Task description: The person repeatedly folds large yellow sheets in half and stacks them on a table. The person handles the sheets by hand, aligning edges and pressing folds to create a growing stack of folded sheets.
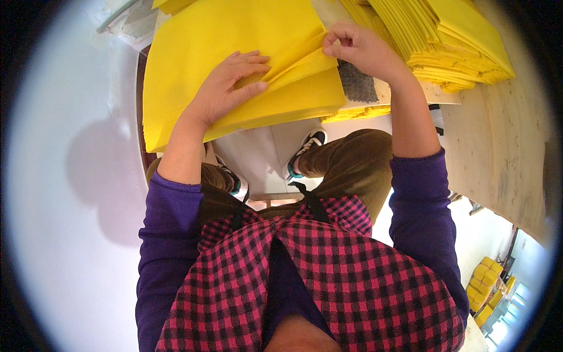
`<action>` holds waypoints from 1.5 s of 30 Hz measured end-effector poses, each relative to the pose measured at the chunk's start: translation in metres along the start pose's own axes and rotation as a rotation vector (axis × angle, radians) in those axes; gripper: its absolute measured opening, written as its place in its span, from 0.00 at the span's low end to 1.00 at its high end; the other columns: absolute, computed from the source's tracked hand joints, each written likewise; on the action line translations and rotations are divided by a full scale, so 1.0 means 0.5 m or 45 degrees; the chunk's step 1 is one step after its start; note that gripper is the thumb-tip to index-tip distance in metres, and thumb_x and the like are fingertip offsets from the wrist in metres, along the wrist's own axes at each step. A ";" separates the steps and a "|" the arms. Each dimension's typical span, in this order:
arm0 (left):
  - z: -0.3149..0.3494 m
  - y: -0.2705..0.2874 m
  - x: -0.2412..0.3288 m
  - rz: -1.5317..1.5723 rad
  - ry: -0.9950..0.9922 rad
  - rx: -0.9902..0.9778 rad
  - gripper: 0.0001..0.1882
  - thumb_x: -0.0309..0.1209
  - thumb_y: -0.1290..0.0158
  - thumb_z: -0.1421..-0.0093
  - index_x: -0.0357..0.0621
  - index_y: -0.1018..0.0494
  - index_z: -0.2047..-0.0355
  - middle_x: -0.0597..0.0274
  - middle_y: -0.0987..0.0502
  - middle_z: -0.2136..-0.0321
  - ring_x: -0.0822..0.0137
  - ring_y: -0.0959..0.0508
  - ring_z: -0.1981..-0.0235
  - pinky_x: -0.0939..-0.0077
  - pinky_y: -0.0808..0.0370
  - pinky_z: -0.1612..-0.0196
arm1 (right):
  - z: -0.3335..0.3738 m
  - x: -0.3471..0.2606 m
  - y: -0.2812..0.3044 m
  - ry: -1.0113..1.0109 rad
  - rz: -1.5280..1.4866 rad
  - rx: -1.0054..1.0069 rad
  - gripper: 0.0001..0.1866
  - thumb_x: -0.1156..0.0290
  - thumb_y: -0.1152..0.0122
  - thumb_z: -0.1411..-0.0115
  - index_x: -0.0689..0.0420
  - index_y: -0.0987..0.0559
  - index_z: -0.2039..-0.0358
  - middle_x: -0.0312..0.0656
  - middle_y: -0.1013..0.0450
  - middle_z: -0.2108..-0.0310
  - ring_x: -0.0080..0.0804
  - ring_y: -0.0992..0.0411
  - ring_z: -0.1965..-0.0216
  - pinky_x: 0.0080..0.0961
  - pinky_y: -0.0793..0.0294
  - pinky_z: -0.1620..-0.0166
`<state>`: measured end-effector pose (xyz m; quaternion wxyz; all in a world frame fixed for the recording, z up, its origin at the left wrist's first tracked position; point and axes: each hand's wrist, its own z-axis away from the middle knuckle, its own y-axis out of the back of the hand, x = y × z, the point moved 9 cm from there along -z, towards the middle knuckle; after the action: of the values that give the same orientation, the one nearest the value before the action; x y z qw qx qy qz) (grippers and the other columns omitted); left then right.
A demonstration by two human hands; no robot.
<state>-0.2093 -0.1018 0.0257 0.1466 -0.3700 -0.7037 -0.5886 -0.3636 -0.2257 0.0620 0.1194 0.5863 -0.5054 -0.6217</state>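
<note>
A stack of bright yellow, felt-like fabric sheets (pixel 229 32) lies in front of me on a work surface. My left hand (pixel 226 85) rests on top of it, palm down with its fingers stretched out. A raised fold in the top yellow sheet (pixel 299 56) runs from beside the left fingertips to my right hand (pixel 363 51). Thumb and fingers of that hand pinch the sheet's edge at the stack's right side. The rest of the sheet lies flat on the layers beneath.
Folded yellow pieces (pixel 451 44) are piled high at the far right on a pale wooden table (pixel 498 141). A dark grey cloth patch (pixel 358 83) sits beside the stack. Left of me stands a white wall (pixel 76 88). Yellow bundles (pixel 485 281) appear at the lower right.
</note>
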 end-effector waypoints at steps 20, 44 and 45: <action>0.009 0.002 -0.020 0.184 0.144 0.018 0.23 0.26 0.46 0.47 0.40 0.30 0.48 0.59 0.34 0.41 0.59 0.41 0.36 0.65 0.53 0.32 | 0.106 0.061 0.010 -0.306 -0.345 0.296 0.07 0.73 0.37 0.45 0.59 0.22 0.67 0.32 0.29 0.67 0.18 0.33 0.64 0.16 0.33 0.60; 0.004 -0.001 -0.018 0.117 0.136 -0.034 0.26 0.27 0.46 0.46 0.43 0.32 0.45 0.60 0.35 0.41 0.55 0.43 0.35 0.66 0.52 0.33 | 0.124 0.052 -0.059 -0.275 -0.484 0.054 0.02 0.76 0.38 0.46 0.60 0.21 0.71 0.30 0.34 0.70 0.17 0.36 0.70 0.15 0.35 0.65; 0.005 0.000 -0.021 0.120 0.162 -0.023 0.26 0.28 0.46 0.46 0.43 0.33 0.45 0.60 0.35 0.40 0.55 0.44 0.35 0.66 0.52 0.33 | 0.123 0.053 -0.059 -0.283 -0.470 0.046 0.02 0.76 0.39 0.45 0.60 0.22 0.71 0.31 0.33 0.69 0.17 0.36 0.69 0.15 0.35 0.64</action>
<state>-0.2015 -0.1031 0.0181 0.2152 -0.3658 -0.6695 -0.6097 -0.4105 -0.2016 0.0110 -0.0635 0.5988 -0.4105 -0.6847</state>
